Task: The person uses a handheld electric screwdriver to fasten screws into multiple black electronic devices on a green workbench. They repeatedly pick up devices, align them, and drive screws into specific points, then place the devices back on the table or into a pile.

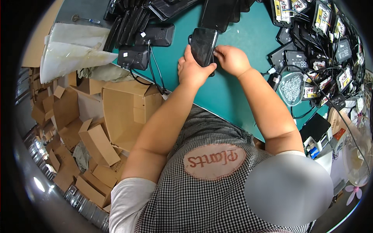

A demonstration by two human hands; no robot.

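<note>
A black rectangular device casing (204, 46) with a glossy face is tilted over the green work surface in front of me. My left hand (194, 70) is closed round its lower left side, with the thumb across the bottom and a finger along the left edge. At the casing's right edge my right hand (233, 61) has its fingertips pinched together. Whatever those fingertips hold, if anything, is too small to make out. Just beyond lies a flat black panel (218, 14).
Black units with cables (133, 57) lie at the left, near stacked black casings (130, 25). Circuit-board units (299, 58) crowd the right, beside a clear dish of small metal parts (291, 88) and a black handheld tool (275, 79). Open cardboard boxes (126, 112) stand below left.
</note>
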